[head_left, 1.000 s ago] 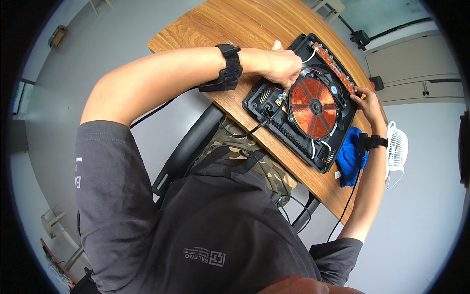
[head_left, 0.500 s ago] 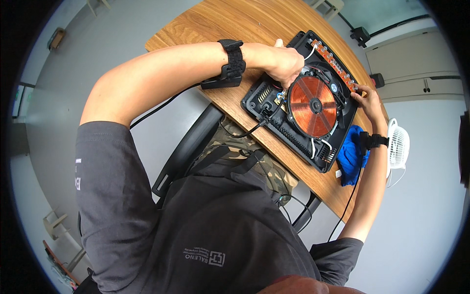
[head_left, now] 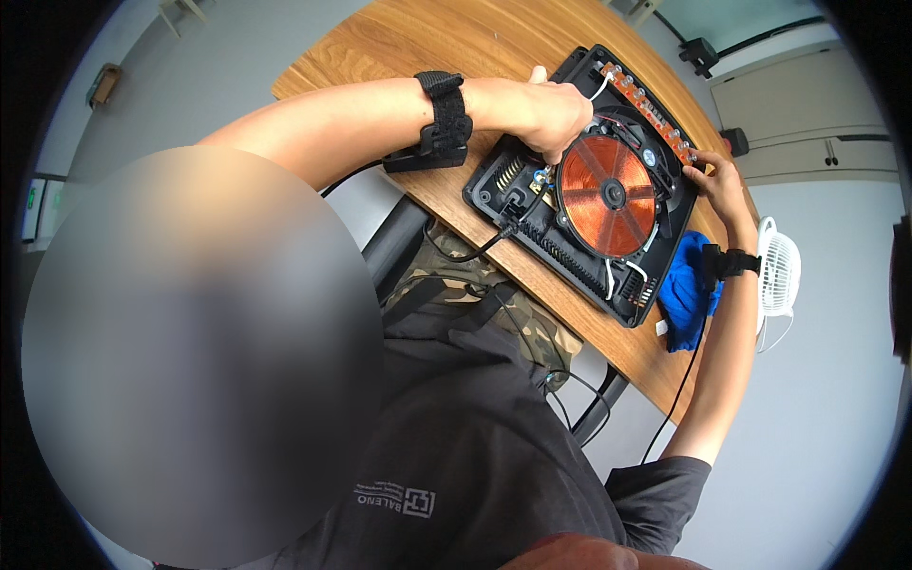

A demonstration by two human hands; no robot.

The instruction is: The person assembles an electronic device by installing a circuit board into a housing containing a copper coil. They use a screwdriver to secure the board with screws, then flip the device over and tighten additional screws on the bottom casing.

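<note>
An opened induction cooker (head_left: 546, 233) lies at a slant on the table, its black shell showing the inside. A round copper coil (head_left: 589, 214) fills its middle, and an orange circuit board strip (head_left: 655, 116) runs along the far right side. My left hand (head_left: 559, 116) reaches in at the coil's upper left, fingers curled downward; what the fingertips pinch is hidden under them. At the right edge, my right hand (head_left: 719, 185) holds the cooker's rim by the near end of the strip. A black power cord (head_left: 486, 249) leaves the shell on the near side.
The wooden table (head_left: 380, 52) curves away to the upper left. Beside the cooker's right corner lies a blue cloth (head_left: 686, 290). A white fan (head_left: 779, 275) stands beyond the right forearm. Black cables hang from both wrist straps. A large blurred patch hides the left side.
The view has shifted slightly, and a blurred patch now covers my left upper arm. Both hands keep nearly the same places on the cooker.
</note>
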